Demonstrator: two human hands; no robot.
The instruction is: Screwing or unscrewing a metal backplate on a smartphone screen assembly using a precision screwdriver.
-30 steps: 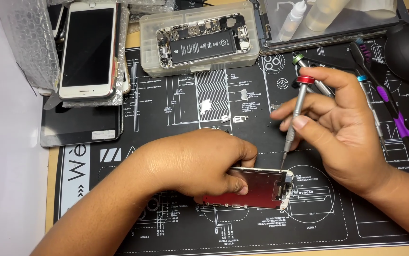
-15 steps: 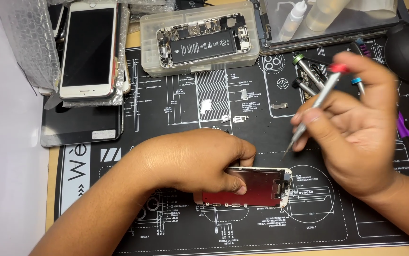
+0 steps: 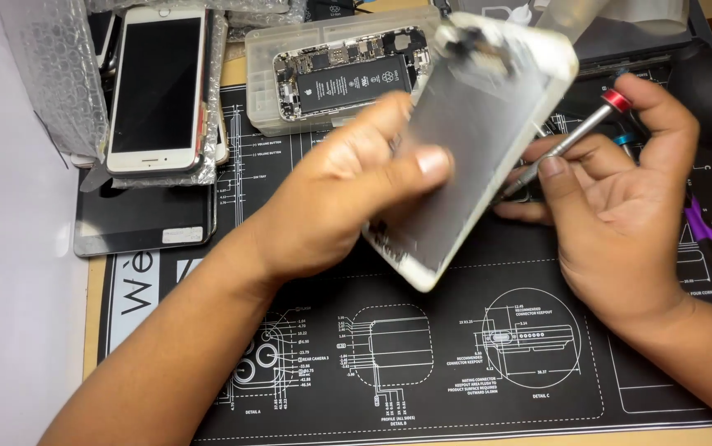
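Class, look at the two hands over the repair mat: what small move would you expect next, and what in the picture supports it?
Probably steadying the lifted screen panel. The left hand holds it tilted above the black repair mat, blurred with motion, its metal back showing. The right hand holds the red-capped screwdriver with its tip behind the panel, so the tip cannot work until the panel is held still.

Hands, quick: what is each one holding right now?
Left hand: closed on the phone screen panel, lifted and tilted above the black mat.
Right hand: closed on the red-capped screwdriver.
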